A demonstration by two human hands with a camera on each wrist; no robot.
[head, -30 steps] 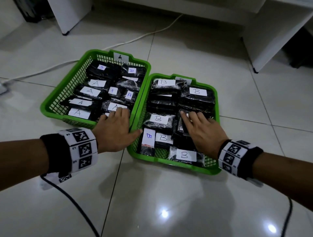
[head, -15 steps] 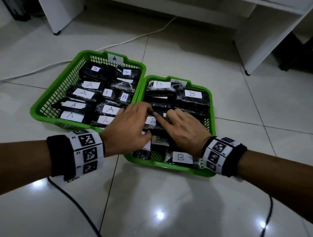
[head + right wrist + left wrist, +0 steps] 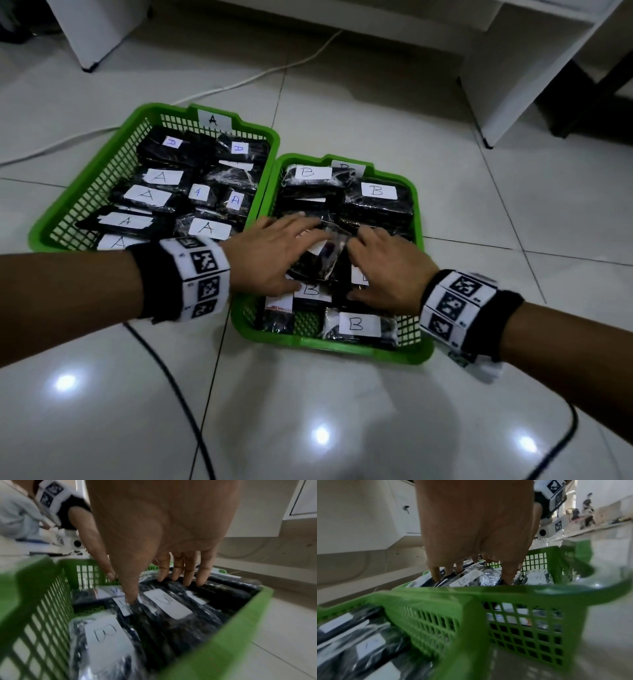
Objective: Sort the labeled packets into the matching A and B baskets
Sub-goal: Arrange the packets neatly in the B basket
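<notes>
Two green baskets stand side by side on the floor. The left basket (image 3: 255, 127) bears an A tag and holds black packets labelled A (image 3: 147, 195); two at its back carry a blue mark like D (image 3: 173, 142). The right basket (image 3: 329, 349) holds packets labelled B (image 3: 356, 323). Both hands are inside the B basket. My left hand (image 3: 287, 250) (image 3: 471, 577) and right hand (image 3: 359, 263) (image 3: 157, 591) lie with straight fingers on the packets. Between them, one black packet (image 3: 323, 255) sits tilted up, its label hidden.
A white cable (image 3: 239, 80) runs over the tiles behind the baskets, and a black cable (image 3: 178, 387) trails from my left wrist. White furniture stands at the back left (image 3: 92, 31) and back right (image 3: 507, 78).
My left hand has moved right, from the front of the A basket into the B basket. The right hand shifted slightly left, and a packet between them now sits tilted up.
</notes>
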